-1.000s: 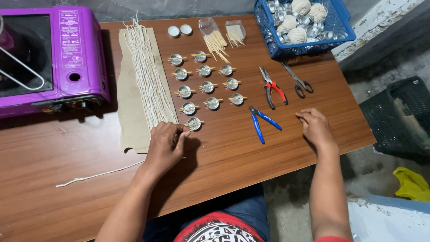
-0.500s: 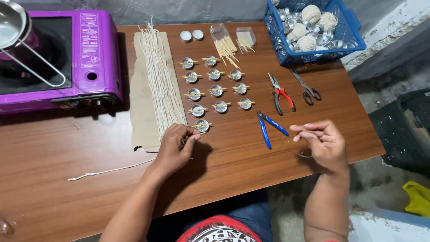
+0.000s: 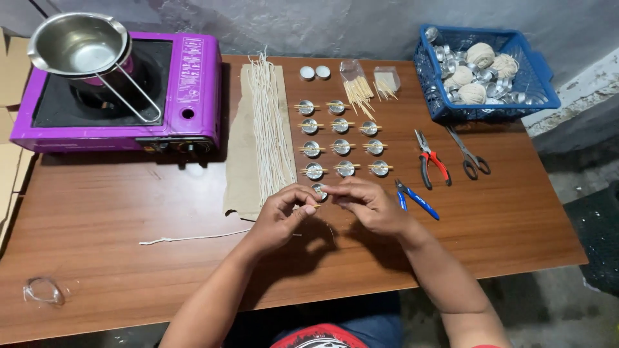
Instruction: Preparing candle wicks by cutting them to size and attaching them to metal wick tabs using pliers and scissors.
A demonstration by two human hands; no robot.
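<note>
My left hand (image 3: 282, 218) and my right hand (image 3: 372, 206) meet at a small metal cup (image 3: 319, 189) at the near end of a grid of similar cups (image 3: 341, 147), each with wooden sticks laid across it. My left hand pinches a wooden stick (image 3: 298, 207) beside that cup. The fingertips of my right hand are pinched together just above the cup on something thin that is too small to make out. A bundle of white wicks (image 3: 267, 125) lies on a cardboard strip (image 3: 237, 171) just left of the cups.
A purple gas stove (image 3: 193, 96) with a steel pot (image 3: 77, 44) stands at the far left. A blue basket (image 3: 477, 111) holds cups and string balls. Blue cutters (image 3: 420, 202), red pliers (image 3: 432, 161) and scissors (image 3: 471, 158) lie right of my hands. A loose wick (image 3: 193, 237) lies near the left.
My right hand lifted off the table at the right with something thin and moved left to the cup beside my left hand. The camera view shifted, showing more of the stove.
</note>
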